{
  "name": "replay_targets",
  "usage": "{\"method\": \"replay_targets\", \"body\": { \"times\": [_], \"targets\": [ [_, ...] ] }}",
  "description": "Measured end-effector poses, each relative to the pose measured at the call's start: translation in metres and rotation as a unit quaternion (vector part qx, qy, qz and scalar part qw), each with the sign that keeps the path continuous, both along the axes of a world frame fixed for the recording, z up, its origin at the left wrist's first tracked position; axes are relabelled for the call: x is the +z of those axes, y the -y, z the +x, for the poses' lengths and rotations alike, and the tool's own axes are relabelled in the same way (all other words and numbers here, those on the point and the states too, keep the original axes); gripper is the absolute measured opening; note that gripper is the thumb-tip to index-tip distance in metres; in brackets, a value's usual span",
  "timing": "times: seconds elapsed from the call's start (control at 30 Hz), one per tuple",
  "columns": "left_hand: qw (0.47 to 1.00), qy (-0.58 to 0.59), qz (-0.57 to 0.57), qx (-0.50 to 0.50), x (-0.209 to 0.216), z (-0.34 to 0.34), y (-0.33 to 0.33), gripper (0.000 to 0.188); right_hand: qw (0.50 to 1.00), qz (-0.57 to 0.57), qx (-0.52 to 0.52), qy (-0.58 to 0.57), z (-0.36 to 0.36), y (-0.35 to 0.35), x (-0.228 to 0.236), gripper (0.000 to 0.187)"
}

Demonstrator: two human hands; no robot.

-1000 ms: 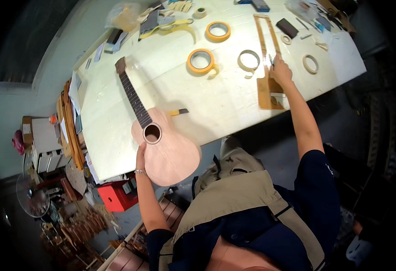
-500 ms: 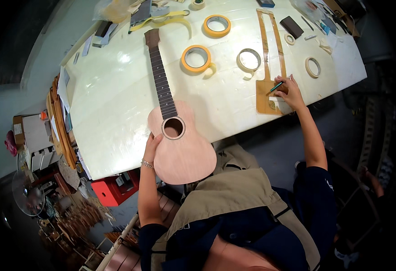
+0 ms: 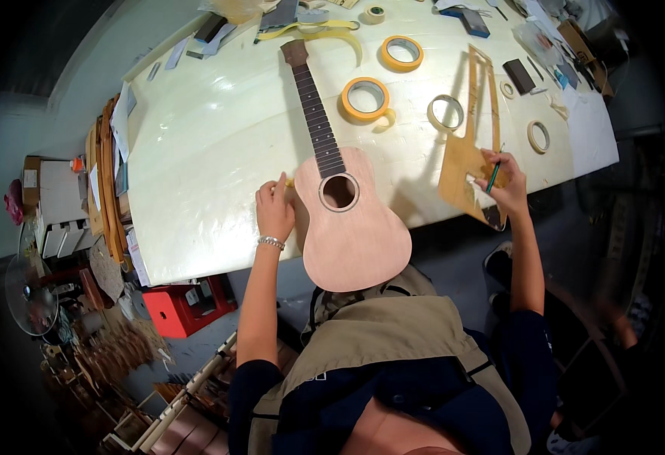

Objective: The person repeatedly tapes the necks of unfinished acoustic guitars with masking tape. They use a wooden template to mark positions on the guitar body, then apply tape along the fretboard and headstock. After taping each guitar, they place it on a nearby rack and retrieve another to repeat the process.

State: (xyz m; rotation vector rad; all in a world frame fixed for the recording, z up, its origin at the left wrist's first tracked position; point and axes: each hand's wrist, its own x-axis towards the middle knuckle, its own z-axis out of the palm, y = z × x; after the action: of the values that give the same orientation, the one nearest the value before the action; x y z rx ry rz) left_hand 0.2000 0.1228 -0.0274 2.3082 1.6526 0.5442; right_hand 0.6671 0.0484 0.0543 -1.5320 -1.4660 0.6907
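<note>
An unfinished ukulele point(image 3: 355, 246) with a pale pinkish top and dark fretboard lies on the table, its lower body toward me over the near edge. My left hand point(image 3: 276, 208) is beside the body's left side, index finger stretched out. A small yellow piece point(image 3: 290, 183) shows by its fingertips; I cannot tell if they touch it. My right hand point(image 3: 507, 182) grips an amber template point(image 3: 461, 168), a flat plate with a long narrow frame, which is tilted up from the table. Between the same fingers is a green pencil point(image 3: 493, 176).
Orange tape rolls point(image 3: 365, 98) and a pale tape roll point(image 3: 445, 112) lie beyond the ukulele. Another pale roll point(image 3: 539, 137) and a dark block point(image 3: 518, 76) are at the right. A red stool point(image 3: 188, 307) stands below the table's left front edge.
My left hand has let go of the ukulele's body and moved to its left. My right hand has lifted and tilted the template, which lay flat. The view has shifted.
</note>
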Motion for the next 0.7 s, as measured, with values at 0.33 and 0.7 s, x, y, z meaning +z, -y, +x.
{"method": "replay_targets", "body": {
  "times": [0.33, 0.7],
  "targets": [
    [0.988, -0.127, -0.006, 0.091, -0.004, -0.013, -0.014, 0.023, 0.939, 0.093, 0.284, 0.168, -0.182, -0.045, -0.009, 0.053],
    [0.963, 0.229, -0.03, -0.137, 0.024, 0.018, 0.147, 0.09, 0.942, 0.034, 0.253, 0.216, -0.209, -0.035, -0.013, 0.045]
  ]
}}
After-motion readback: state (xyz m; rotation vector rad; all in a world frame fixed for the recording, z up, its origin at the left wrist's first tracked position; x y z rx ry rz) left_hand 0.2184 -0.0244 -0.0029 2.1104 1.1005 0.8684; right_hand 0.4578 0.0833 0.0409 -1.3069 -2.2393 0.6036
